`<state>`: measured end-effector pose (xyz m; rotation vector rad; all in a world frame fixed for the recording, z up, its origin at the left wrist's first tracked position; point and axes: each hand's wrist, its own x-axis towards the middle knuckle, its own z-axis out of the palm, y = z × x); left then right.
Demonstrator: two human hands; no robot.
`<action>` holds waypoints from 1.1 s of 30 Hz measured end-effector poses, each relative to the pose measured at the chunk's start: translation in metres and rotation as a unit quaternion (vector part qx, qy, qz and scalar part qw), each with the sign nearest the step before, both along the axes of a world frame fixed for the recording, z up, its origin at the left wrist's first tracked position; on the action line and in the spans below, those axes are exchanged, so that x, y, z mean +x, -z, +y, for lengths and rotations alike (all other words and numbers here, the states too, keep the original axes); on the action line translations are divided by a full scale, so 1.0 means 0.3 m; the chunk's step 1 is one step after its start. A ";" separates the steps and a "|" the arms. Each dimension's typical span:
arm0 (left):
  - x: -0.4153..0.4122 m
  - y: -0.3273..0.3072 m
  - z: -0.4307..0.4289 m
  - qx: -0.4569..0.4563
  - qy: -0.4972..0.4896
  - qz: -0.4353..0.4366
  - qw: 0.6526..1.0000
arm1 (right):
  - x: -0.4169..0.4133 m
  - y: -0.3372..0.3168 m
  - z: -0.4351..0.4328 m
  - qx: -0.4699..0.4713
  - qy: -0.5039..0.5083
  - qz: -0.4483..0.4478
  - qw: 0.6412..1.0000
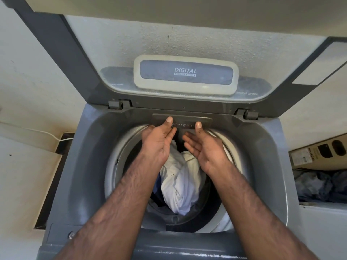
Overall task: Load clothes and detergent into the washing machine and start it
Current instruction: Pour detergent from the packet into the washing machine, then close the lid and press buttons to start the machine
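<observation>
A grey top-loading washing machine [84, 166] stands below me with its lid [169, 44] raised upright. White clothes [180, 184] and some dark fabric lie in the drum. At the back rim sits a closed grey detergent drawer [185, 119] with the word "detergent" on it. My left hand [159, 141] and my right hand [204, 149] reach over the drum, palms facing each other. Each thumb tip presses on the drawer front, while the fingers curl under its lower edge. Neither hand holds a loose object.
A cream wall and a ledge with a white cable [54, 136] lie on the left. To the right stands a cardboard box [319, 152], with dark blue clothes [319, 184] heaped below it. A shelf overhangs the lid at the top.
</observation>
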<state>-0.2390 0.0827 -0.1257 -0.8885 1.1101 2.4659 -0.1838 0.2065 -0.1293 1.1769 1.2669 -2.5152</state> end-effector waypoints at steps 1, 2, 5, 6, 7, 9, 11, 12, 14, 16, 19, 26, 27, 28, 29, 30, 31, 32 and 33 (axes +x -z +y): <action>-0.002 -0.008 -0.002 -0.018 0.005 0.000 1.000 | 0.004 -0.011 0.008 0.017 -0.026 -0.009 0.999; -0.003 -0.025 -0.007 -0.045 0.020 -0.005 0.999 | 0.005 -0.024 0.017 0.038 -0.052 -0.016 0.998; 0.013 -0.083 -0.029 -0.139 0.111 -0.032 0.983 | 0.011 -0.081 0.037 0.107 -0.122 -0.045 0.986; 0.024 -0.105 -0.046 -0.169 0.143 -0.035 0.975 | 0.018 -0.110 0.039 0.129 -0.146 -0.050 0.980; 0.036 -0.130 -0.063 -0.200 0.173 -0.033 0.964 | 0.028 -0.143 0.043 0.153 -0.169 -0.050 0.972; 0.074 -0.200 -0.108 -0.270 0.234 0.003 0.934 | 0.058 -0.221 0.050 0.209 -0.203 -0.032 0.956; 0.120 -0.291 -0.151 -0.371 0.281 0.091 0.880 | 0.090 -0.320 0.065 0.289 -0.227 0.016 0.930; 0.143 -0.349 -0.170 -0.442 0.288 0.156 0.835 | 0.105 -0.375 0.073 0.355 -0.237 0.050 0.903; 0.177 -0.476 -0.196 -0.549 0.253 0.310 0.734 | 0.126 -0.496 0.088 0.511 -0.232 0.125 0.818; 0.188 -0.617 -0.206 -0.607 0.189 0.469 0.613 | 0.145 -0.631 0.093 0.626 -0.201 0.210 0.723; 0.177 -0.791 -0.189 -0.687 0.076 0.585 0.424 | 0.158 -0.813 0.075 0.731 -0.098 0.338 0.584; 0.088 -0.934 -0.119 -0.776 0.112 0.528 0.327 | 0.076 -0.956 0.034 0.867 -0.081 0.236 0.432; 0.074 -0.932 -0.113 -0.779 0.131 0.523 0.322 | 0.058 -0.952 0.034 0.867 -0.112 0.211 0.437; 0.062 -0.927 -0.109 -0.782 0.143 0.519 0.314 | 0.042 -0.942 0.036 0.865 -0.138 0.195 0.441; 0.055 -0.922 -0.106 -0.786 0.150 0.516 0.305 | 0.033 -0.930 0.038 0.863 -0.156 0.188 0.442; 0.049 -0.916 -0.105 -0.787 0.156 0.515 0.301 | 0.029 -0.919 0.042 0.862 -0.165 0.186 0.442; 0.041 -0.913 -0.107 -0.788 0.164 0.512 0.301 | 0.026 -0.910 0.045 0.861 -0.165 0.188 0.443; 0.033 -0.909 -0.110 -0.785 0.174 0.510 0.303 | 0.022 -0.905 0.049 0.859 -0.162 0.191 0.446; 0.026 -0.905 -0.113 -0.781 0.183 0.511 0.307 | 0.017 -0.903 0.053 0.856 -0.160 0.194 0.452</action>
